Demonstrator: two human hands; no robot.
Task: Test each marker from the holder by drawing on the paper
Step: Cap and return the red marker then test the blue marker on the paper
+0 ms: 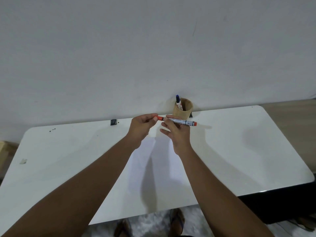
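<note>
I see both of my hands raised above the white worktop (239,151), meeting over the far end of the sheet of paper (153,168). My right hand (176,134) grips the white barrel of an orange marker (179,121), which lies nearly level, its orange end plug pointing to the right. My left hand (142,127) pinches the orange cap (159,118) at the marker's left end between thumb and fingertips; from this angle I cannot quite tell whether the cap is fully seated or partly pulled off. Just behind the hands, the round tan holder (183,109) stands at the worktop's back edge against the white wall (153,48), and a blue-capped marker (178,102) leans upright inside it, on its left side. A small dark object (113,122) sits at the back edge to the left, well apart from the holder. The paper lies flat between my forearms.
</note>
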